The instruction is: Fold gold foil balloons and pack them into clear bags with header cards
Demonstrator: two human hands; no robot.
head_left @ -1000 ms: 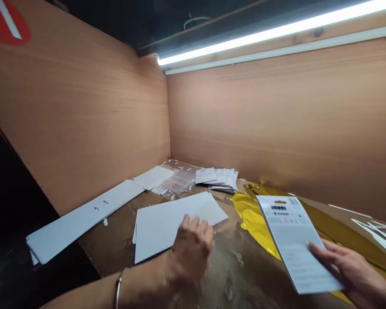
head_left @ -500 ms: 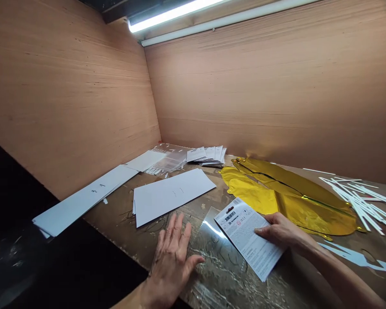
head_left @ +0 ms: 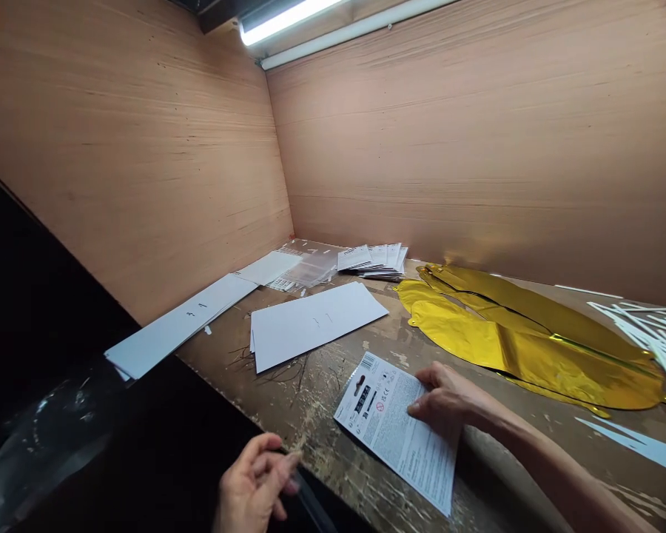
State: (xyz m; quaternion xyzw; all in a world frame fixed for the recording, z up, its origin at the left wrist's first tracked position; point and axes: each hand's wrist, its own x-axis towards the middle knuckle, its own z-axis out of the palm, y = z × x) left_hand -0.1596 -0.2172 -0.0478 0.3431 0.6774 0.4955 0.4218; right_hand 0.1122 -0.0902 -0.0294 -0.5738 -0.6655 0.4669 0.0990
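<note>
A printed card [head_left: 394,433] is pressed onto the worn workbench [head_left: 322,385] by the right hand [head_left: 444,400], beside a gold foil balloon [head_left: 527,344]; a clear plastic sheet [head_left: 311,503] is pinched by the left hand [head_left: 252,481]

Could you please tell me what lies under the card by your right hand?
Worn tabletop shows around the card under the right hand; what lies directly beneath is covered and cannot be seen.
</note>
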